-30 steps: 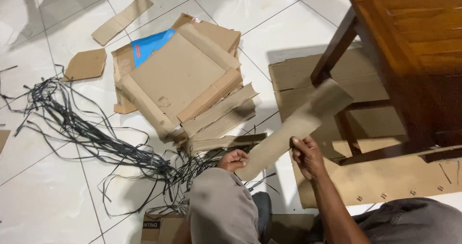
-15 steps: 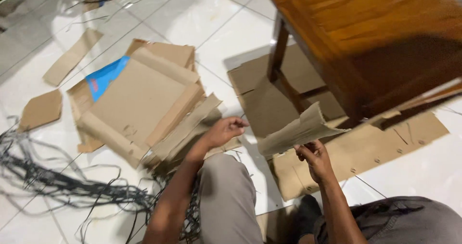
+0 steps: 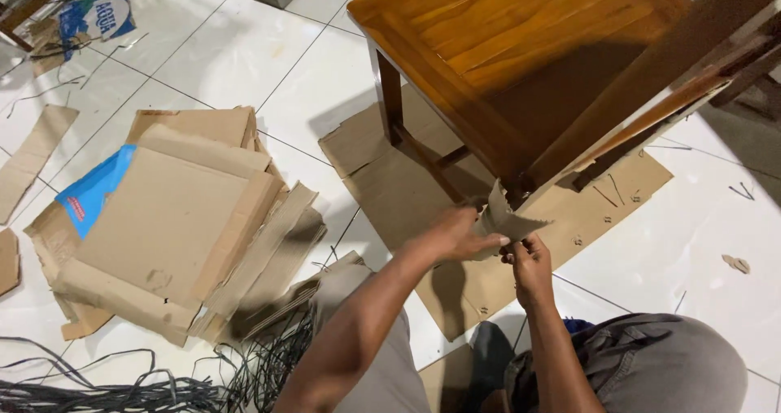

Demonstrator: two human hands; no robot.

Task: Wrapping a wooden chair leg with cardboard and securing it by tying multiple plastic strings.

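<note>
both hands [image 3: 488, 246] gripping, apparently bending, cardboard strip [image 3: 503, 218], beside wooden table [image 3: 521, 47]

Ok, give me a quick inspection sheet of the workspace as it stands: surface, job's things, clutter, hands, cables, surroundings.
Surface: white tiled floor, dark grout lines.
Job's things: torn cardboard strip, bent, held between both hands in front of the table leg.
Clutter: stack of flattened cardboard with a blue printed panel; loose cardboard scraps at left; small scrap at right.
Hands: left hand and right hand both grip the strip.
Cables: tangle of black straps on the floor, lower left.
Surroundings: wooden table standing on a flat cardboard sheet; person's grey trousers.
</note>
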